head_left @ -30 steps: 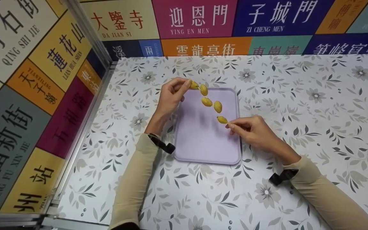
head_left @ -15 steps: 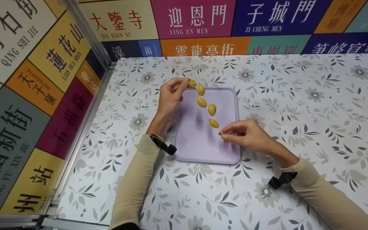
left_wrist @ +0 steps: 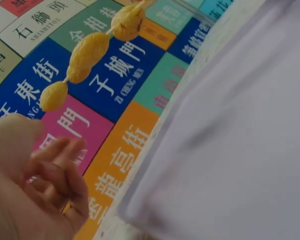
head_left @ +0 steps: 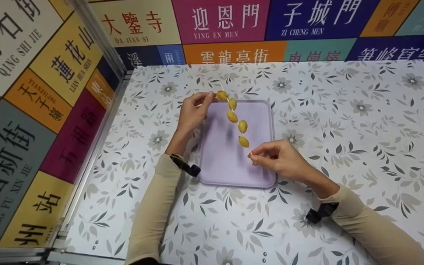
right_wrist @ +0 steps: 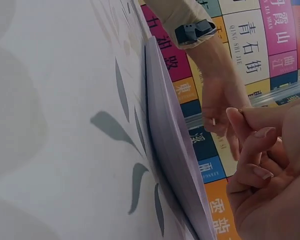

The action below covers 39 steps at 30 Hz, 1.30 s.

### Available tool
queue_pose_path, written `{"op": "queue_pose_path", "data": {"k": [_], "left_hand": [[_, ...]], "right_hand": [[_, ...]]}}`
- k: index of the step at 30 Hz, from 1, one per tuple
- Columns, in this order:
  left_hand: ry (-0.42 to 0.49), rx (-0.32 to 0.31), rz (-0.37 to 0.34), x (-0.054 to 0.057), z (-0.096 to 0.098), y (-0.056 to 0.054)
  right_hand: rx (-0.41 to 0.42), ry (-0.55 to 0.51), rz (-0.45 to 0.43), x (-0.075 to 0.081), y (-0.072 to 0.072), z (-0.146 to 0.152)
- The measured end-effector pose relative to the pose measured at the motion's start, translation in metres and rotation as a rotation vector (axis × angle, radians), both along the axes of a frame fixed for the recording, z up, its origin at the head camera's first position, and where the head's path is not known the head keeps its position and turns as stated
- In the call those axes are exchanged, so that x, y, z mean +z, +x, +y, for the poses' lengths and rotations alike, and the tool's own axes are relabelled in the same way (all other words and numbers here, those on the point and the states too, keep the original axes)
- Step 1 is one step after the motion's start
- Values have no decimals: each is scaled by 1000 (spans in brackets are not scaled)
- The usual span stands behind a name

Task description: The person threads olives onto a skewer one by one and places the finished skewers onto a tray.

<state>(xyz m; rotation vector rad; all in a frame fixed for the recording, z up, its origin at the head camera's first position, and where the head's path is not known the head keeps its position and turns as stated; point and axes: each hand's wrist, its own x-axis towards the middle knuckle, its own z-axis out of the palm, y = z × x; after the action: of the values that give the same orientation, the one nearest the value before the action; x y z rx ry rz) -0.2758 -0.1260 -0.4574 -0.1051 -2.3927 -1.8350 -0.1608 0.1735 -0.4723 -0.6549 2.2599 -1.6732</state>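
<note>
A skewer of several oval yellow fruits slants through the air over a lilac tray. My right hand pinches its near end, below the lowest fruit. Beside the topmost fruit is my left hand, fingertips right at its edge. In the left wrist view, that left hand has loosely bent fingers, a gap between thumb and fingers, and the fruits stretching above it. The right wrist view shows the right hand with thumb and forefinger tips together and the other fingers curled.
Under the tray is a table with a white leaf-and-flower cover. Panels of coloured signs stand along the back and left, with a metal frame strip at the left table edge. Black wrist cameras are strapped over beige sleeves.
My right hand has moved left and toward the near side, swinging the skewer steeper. My left hand has drawn slightly left from the top fruit, and the skewer's far tip now shows beyond it.
</note>
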Motion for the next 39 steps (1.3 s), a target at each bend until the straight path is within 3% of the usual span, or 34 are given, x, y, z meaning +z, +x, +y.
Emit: {"op": "queue_pose_path", "data": {"k": [6, 11, 27, 39], "left_hand": [[-266, 34, -34, -13, -20, 2], [-337, 25, -82, -20, -28, 5], [-302, 58, -130, -28, -21, 2], [-304, 40, -99, -30, -19, 3]], "right_hand": [[-85, 11, -101, 1, 2, -7], [-164, 34, -176, -2, 0, -12], [-250, 109, -167, -5, -1, -23], [-201, 207, -191, -2, 0, -39]]}}
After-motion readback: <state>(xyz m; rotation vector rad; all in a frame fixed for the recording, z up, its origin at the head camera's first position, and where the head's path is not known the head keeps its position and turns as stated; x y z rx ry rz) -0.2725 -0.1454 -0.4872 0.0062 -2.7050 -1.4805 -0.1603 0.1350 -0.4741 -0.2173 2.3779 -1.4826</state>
